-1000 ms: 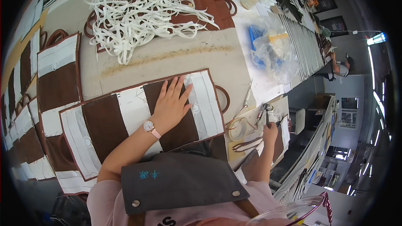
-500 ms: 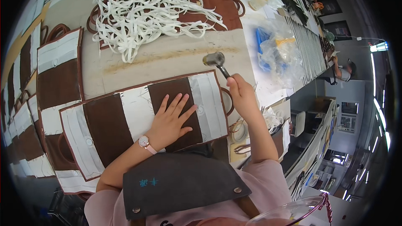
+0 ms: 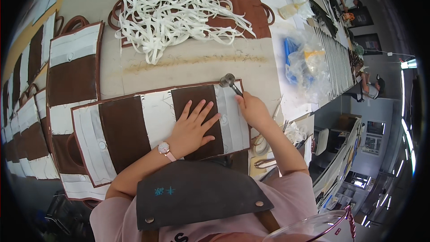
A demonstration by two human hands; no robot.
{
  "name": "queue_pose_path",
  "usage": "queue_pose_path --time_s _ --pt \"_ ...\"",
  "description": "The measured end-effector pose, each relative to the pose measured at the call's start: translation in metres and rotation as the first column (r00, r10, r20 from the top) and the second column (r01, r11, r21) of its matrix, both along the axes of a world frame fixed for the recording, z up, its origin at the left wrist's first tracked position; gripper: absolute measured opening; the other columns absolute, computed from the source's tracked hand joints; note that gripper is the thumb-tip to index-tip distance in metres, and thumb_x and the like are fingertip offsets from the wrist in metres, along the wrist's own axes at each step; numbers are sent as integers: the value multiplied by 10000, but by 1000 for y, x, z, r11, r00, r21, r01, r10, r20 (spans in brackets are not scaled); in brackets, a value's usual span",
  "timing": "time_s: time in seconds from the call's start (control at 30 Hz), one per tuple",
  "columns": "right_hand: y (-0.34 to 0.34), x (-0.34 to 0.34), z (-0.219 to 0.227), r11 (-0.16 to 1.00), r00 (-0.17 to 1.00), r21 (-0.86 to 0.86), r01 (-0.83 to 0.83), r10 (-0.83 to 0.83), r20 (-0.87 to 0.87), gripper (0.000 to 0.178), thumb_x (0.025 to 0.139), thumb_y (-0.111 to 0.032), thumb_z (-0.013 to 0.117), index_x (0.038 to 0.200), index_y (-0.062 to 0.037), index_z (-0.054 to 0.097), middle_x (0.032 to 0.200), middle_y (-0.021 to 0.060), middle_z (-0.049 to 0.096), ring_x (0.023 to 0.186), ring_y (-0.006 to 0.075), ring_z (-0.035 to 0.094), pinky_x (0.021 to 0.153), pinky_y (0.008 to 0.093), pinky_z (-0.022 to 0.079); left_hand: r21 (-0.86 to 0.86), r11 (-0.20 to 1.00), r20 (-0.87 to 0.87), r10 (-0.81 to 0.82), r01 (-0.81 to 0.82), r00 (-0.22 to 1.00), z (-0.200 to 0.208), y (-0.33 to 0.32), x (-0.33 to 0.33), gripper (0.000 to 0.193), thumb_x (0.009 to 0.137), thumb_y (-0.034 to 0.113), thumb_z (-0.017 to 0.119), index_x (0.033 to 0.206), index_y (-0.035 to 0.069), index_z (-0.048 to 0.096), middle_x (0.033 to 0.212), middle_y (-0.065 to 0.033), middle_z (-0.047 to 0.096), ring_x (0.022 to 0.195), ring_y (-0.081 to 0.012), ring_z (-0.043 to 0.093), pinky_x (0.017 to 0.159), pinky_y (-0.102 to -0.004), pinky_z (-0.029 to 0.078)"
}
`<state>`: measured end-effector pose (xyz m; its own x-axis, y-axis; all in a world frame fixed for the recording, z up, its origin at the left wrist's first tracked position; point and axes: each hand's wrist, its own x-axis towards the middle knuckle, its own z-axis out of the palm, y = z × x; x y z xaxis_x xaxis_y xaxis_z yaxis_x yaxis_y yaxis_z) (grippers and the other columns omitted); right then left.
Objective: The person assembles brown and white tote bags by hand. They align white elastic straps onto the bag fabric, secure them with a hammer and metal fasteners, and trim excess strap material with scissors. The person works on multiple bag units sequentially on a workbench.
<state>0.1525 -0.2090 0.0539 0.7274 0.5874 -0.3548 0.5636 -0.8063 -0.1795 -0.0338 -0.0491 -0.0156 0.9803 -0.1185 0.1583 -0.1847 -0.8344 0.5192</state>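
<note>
A striped brown and white bag panel (image 3: 124,136) with dark red edging lies flat in front of me. My left hand (image 3: 195,127) rests on its dark brown stripe near the right end, fingers spread and holding nothing. A watch (image 3: 164,148) is on that wrist. My right hand (image 3: 254,110) is wrapped round the handle of a small hammer (image 3: 227,80). The hammer's metal head is at the panel's far right corner, over the light grey strip; I cannot tell whether it touches.
White ribbon strips (image 3: 174,22) are heaped on a brown leather piece (image 3: 251,15) at the far side. More striped panels (image 3: 71,78) lie at left. Clear plastic bags (image 3: 309,65) sit at right. Other people (image 3: 371,87) are at work beyond.
The hammer has come down and toward me, from beyond the panel's edge to its far right corner. My left hand stays flat on the panel. The view has shifted slightly.
</note>
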Motion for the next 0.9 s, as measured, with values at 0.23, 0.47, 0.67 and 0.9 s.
queue_pose_path --time_s 0.23,0.47,0.67,0.9 --pt "40 -9 36 990 992 138 8 10 -130 416 1044 -387 438 953 -5 575 781 237 655 770 443 643 696 530 496 22 999 -55 47 -45 997 5 9 -7 729 855 444 708 1489 190 454 1586 -141 330 1486 -324 267 1199 -583 158" --pt "57 -21 36 978 946 200 -56 116 -301 436 1055 -409 425 928 -7 537 722 238 602 720 452 597 633 520 443 155 946 -129 305 -285 943 25 63 -61 714 849 340 730 1470 115 461 1557 -134 383 1450 -299 352 1186 -549 217" --pt "84 -47 -16 964 960 103 -244 256 -117 419 1058 -383 423 925 4 513 709 255 606 728 462 608 651 543 453 132 931 -87 352 -340 932 17 55 -63 717 859 352 711 1483 119 444 1558 -117 388 1458 -280 341 1195 -534 209" --pt "95 -44 32 924 963 383 9 95 -252 449 1049 -417 437 905 -1 521 719 248 613 725 461 609 627 528 456 79 937 -63 345 -340 937 13 60 -72 734 865 365 706 1496 117 424 1575 -120 362 1475 -279 308 1208 -530 174"
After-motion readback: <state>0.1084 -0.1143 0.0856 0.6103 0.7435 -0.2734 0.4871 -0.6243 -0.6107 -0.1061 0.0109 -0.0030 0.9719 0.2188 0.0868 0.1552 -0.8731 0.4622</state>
